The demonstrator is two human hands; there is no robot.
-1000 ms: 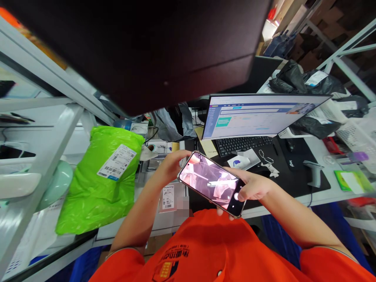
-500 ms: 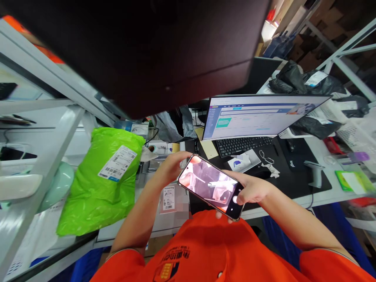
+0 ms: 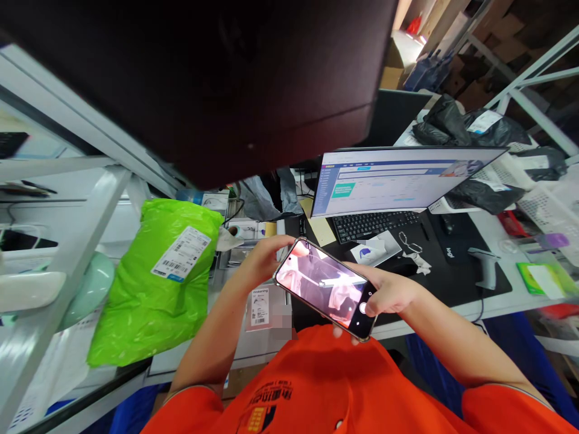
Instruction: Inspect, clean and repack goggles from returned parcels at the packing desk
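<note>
A smartphone point(image 3: 323, 286) is held sideways and tilted in front of my chest, its screen lit with a pinkish camera picture. My left hand point(image 3: 266, 259) grips the phone's upper left end. Around the lower right end is my right hand point(image 3: 384, 292), with its thumb by the round shutter button and some fingertips showing under the bottom edge. Below the left forearm's inner side lies a flat labelled box point(image 3: 260, 307) on the desk. Beyond the phone are a black keyboard point(image 3: 375, 225) and a white card with a blue print point(image 3: 376, 248).
A bright green parcel point(image 3: 154, 289) with a shipping label lies at left. A lit monitor point(image 3: 402, 181) stands behind the keyboard. At right are a scanner point(image 3: 487, 268), a mouse point(image 3: 447, 224) and black bags point(image 3: 443, 123). A large dark panel point(image 3: 203, 78) hangs close overhead.
My hands and the phone stay almost in place. The view has shifted slightly, with the dark overhead panel sitting a little farther left.
</note>
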